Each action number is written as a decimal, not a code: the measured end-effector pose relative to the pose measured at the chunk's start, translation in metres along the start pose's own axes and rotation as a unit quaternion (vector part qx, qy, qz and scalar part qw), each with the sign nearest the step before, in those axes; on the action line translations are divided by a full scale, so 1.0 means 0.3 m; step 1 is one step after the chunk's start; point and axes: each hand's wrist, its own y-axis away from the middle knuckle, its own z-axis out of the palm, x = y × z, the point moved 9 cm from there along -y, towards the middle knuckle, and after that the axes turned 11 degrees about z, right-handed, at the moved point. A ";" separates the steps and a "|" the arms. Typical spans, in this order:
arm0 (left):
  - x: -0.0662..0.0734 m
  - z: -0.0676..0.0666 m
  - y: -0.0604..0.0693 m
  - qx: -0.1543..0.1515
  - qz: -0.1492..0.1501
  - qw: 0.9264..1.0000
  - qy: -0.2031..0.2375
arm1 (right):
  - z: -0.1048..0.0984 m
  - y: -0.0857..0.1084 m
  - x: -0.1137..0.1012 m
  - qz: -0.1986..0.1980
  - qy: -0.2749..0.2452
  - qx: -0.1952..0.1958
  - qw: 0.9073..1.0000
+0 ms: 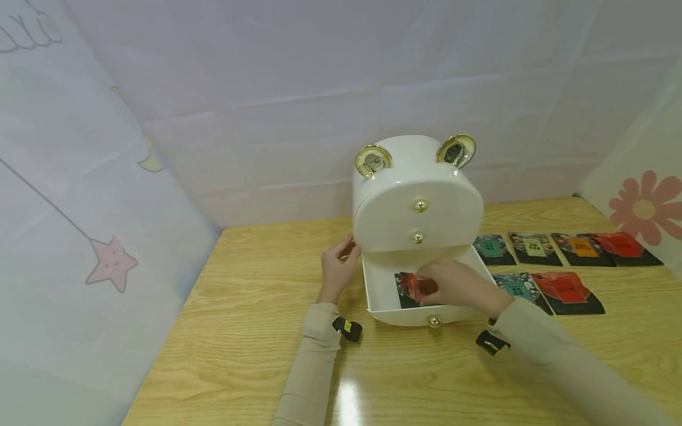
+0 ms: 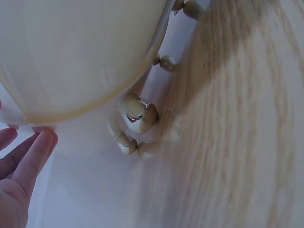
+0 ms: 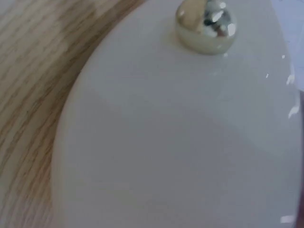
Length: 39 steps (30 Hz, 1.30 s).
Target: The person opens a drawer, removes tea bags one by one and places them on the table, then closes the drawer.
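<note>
A white storage box (image 1: 391, 213) with gold ears and gold knobs stands on the table. Its bottom drawer (image 1: 378, 275) is pulled out. My right hand (image 1: 458, 285) reaches into the drawer and pinches a red and black packet (image 1: 407, 291) there, covering part of it. At the box's left side, my left hand (image 1: 337, 269) touches the lower edge with fairly straight fingers. The left wrist view shows those fingers (image 2: 35, 159) against the white shell. Only the drawer's front and its gold knob (image 3: 206, 26) fill the right wrist view; the right hand is hidden there.
On the wooden table (image 1: 256, 307), right of the box, flat packets lie in two rows: a green one (image 1: 492, 249), a yellow-labelled one (image 1: 534, 247), an orange-labelled one (image 1: 582, 248) and several others. A pale patterned cloth (image 1: 298, 136) hangs behind the table.
</note>
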 end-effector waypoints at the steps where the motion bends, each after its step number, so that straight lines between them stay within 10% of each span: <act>1: 0.000 -0.001 0.000 0.001 0.001 1.000 0.000 | 0.012 -0.008 0.002 -0.008 -0.009 -0.015 1.000; 25: -0.010 0.005 -0.001 -0.006 -0.001 1.000 0.007 | 0.075 -0.028 0.049 0.032 0.007 -0.078 0.996; 39: -0.005 0.006 -0.002 -0.010 -0.001 1.000 0.007 | -0.004 -0.027 0.040 0.043 -0.009 0.038 0.998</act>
